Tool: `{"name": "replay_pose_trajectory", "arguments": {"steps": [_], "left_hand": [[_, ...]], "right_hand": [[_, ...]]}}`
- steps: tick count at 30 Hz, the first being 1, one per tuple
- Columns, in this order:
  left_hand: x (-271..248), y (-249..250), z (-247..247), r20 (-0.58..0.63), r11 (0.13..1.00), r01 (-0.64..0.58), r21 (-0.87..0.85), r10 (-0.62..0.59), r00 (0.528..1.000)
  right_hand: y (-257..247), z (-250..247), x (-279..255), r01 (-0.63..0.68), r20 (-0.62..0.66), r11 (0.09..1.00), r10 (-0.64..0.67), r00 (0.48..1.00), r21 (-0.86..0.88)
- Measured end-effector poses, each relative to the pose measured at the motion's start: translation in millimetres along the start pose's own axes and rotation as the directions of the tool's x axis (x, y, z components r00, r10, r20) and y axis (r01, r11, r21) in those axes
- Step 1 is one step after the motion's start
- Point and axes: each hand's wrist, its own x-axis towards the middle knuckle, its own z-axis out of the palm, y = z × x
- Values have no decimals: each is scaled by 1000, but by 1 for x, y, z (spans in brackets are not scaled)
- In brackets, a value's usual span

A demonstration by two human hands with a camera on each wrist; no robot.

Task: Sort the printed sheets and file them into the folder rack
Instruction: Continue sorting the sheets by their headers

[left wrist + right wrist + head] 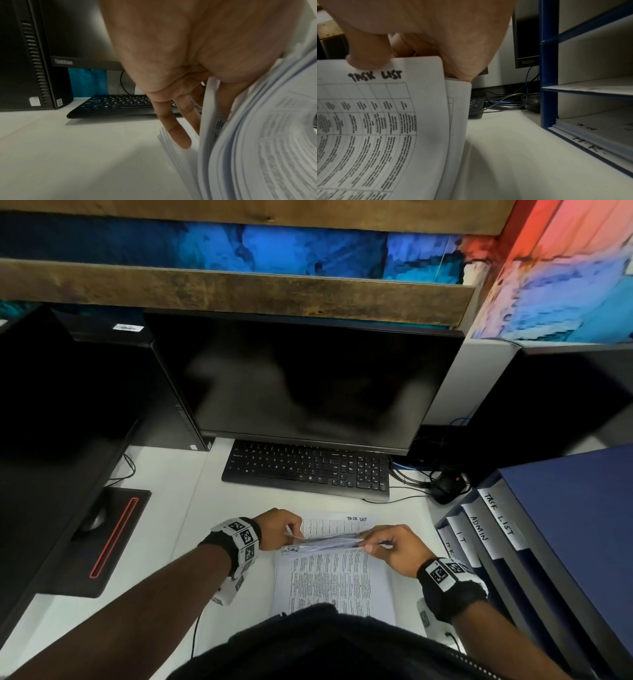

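Observation:
A stack of printed sheets (pixel 330 580) lies on the white desk (pixel 164 542) in front of me. Both hands bend up the far edges of its upper sheets (pixel 257 135). My left hand (pixel 294 534) grips them at the left, thumb in front and fingers behind (pixel 173 129). My right hand (pixel 368 544) pinches the right corner, its thumb (pixel 366 60) on a table sheet marked TASK LIST (pixel 373 108). The blue folder rack (pixel 565 525) stands at the right, its slots labelled TASK LIST, ADMIN, IT and, lowest, HR (pixel 589 147). That HR slot holds several sheets.
A black keyboard (pixel 305 470) and a dark monitor (pixel 308 385) stand behind the sheets. A black mouse (pixel 445 484) with tangled cables lies at the back right. A PC tower (pixel 68 392) and a black pad with a red stripe (pixel 102 535) are on the left.

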Motion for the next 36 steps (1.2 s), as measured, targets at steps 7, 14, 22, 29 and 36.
{"name": "replay_pose_trajectory", "arguments": {"steps": [7, 14, 22, 29, 36], "left_hand": [[6, -3, 0, -55, 990, 26, 136, -18, 998], [10, -1, -8, -209, 993, 121, 7, -117, 971], [-5, 19, -54, -504, 992, 42, -115, -95, 859], [-59, 37, -141, -858, 979, -202, -6, 99, 505], [-100, 47, -180, -908, 945, -295, -141, -5, 420]], "right_hand": [[0, 0, -2, -7, 14, 1000, 6, 1000, 8], [-2, -3, 2, -19, 16, 1000, 19, 1000, 1], [2, -8, 12, -25, -7, 1000, 25, 1000, -18], [16, -5, 29, -163, -60, 978, 157, 986, -126], [9, -7, 42, -200, -52, 959, 194, 980, -199]]}}
